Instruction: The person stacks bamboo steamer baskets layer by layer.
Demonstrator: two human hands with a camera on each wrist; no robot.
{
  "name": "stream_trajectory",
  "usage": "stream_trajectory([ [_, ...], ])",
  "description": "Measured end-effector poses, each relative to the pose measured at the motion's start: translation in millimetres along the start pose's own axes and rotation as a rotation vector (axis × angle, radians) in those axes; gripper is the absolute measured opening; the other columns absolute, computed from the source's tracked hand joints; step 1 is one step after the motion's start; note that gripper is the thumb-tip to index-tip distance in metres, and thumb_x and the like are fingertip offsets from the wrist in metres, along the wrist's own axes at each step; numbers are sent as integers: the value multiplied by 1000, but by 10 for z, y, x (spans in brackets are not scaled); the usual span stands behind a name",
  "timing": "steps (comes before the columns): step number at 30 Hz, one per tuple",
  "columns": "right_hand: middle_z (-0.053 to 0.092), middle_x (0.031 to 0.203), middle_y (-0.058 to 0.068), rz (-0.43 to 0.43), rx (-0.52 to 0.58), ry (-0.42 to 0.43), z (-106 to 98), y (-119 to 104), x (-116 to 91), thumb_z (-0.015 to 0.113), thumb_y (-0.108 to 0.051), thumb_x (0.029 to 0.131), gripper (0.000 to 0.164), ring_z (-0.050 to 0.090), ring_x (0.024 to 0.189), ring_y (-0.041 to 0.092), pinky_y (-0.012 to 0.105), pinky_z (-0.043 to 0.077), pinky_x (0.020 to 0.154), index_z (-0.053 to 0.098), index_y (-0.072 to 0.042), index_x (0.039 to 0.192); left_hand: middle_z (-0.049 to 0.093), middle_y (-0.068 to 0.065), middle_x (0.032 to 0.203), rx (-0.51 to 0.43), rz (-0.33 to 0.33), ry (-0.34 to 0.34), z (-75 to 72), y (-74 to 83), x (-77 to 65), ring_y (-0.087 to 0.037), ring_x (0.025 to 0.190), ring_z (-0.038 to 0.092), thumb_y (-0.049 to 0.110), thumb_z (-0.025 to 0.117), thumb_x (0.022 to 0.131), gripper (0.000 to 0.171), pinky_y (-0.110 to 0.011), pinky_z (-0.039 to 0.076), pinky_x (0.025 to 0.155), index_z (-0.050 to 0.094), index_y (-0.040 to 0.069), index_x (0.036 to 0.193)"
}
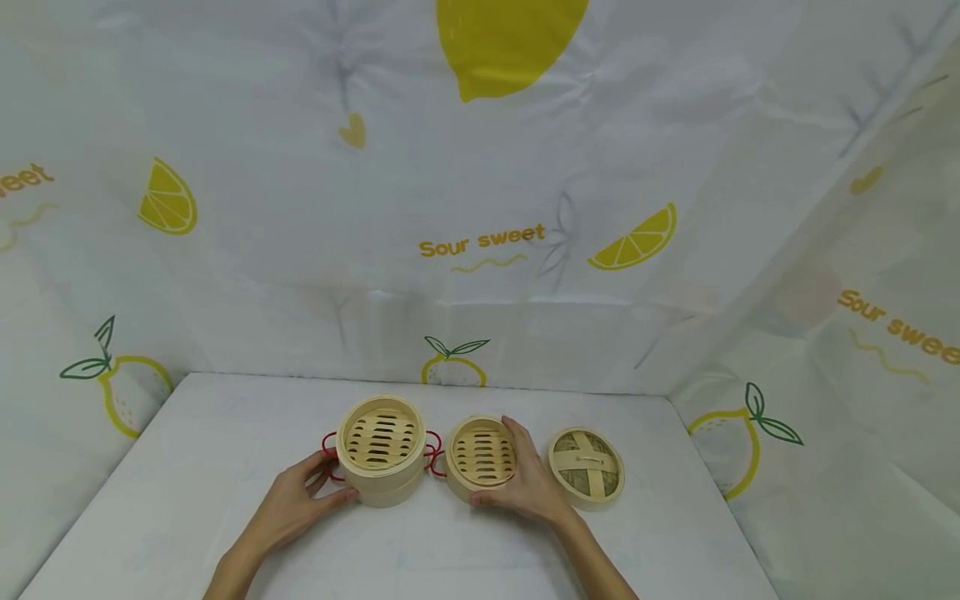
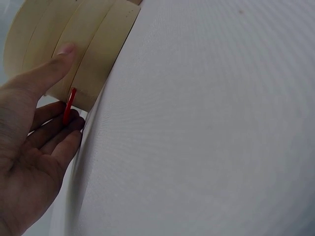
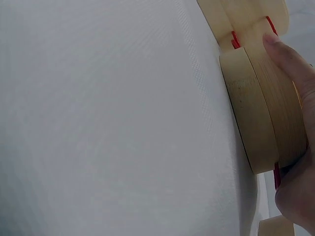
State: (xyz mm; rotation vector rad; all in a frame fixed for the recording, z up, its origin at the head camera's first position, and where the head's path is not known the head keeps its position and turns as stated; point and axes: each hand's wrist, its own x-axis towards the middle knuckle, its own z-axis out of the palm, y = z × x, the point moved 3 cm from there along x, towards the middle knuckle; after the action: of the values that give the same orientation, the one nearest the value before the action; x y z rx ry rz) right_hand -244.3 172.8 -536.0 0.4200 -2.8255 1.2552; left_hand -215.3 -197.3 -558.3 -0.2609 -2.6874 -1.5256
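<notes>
A stack of round bamboo steamer baskets [image 1: 381,483] with slatted bottoms and red side loops stands left of centre. My left hand [image 1: 288,504] grips its left side, thumb on the front wall. In the left wrist view that thumb lies against the bamboo wall [image 2: 93,44], the fingers by a red loop [image 2: 69,104]. My right hand [image 1: 528,483] holds a smaller-looking bamboo steamer basket [image 1: 462,483], thumb at the front and fingers round its right side. The right wrist view shows this basket's banded wall [image 3: 251,108] on the table, the hand [image 3: 300,172] partly cut off.
A round woven bamboo lid [image 1: 592,492] with crossed strips lies right of my right hand. All stand on a white-covered table [image 1: 420,558]. Behind and at the sides hang white curtains [image 1: 285,275] printed with lemons.
</notes>
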Motion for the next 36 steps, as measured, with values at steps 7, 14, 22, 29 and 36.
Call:
stream_trajectory([
  [7, 31, 155, -2, 16, 1, 21, 15, 9, 2, 89, -63, 47, 130, 35, 144, 25, 51, 36, 121, 18, -31, 152, 55, -13, 140, -17, -4, -8, -6, 11, -4, -30, 130, 54, 52, 80, 71, 80, -28, 54, 103, 52, 12, 135],
  [14, 32, 154, -2, 20, 0, 36, 21, 15, 11, 89, -65, 46, 130, 35, 144, 23, 48, 35, 122, 20, -30, 151, 54, -14, 141, -24, 11, 3, -5, -7, -1, -30, 130, 54, 48, 81, 72, 80, -28, 54, 103, 52, 10, 135],
  [22, 35, 153, -3, 16, 5, 60, 24, 29, 5, 89, -65, 45, 128, 38, 142, 22, 47, 36, 121, 23, -31, 150, 54, -15, 141, -11, 6, 7, -11, 2, 3, -30, 129, 55, 46, 83, 71, 81, -28, 55, 102, 51, 8, 136],
  [29, 36, 153, -1, -20, 6, 71, 7, 21, 2, 89, -65, 46, 127, 39, 141, 24, 50, 37, 120, 25, -30, 149, 56, -13, 139, -14, 7, 5, -7, 4, 2, -29, 129, 55, 45, 83, 71, 78, -29, 55, 102, 53, 10, 134],
  [36, 36, 151, -3, -13, 58, 69, -19, 33, 15, 91, -60, 46, 126, 37, 142, 22, 48, 34, 122, 24, -33, 148, 56, -13, 139, -10, 12, 10, -13, 2, 3, -29, 128, 56, 45, 83, 71, 77, -28, 55, 102, 54, 10, 133],
])
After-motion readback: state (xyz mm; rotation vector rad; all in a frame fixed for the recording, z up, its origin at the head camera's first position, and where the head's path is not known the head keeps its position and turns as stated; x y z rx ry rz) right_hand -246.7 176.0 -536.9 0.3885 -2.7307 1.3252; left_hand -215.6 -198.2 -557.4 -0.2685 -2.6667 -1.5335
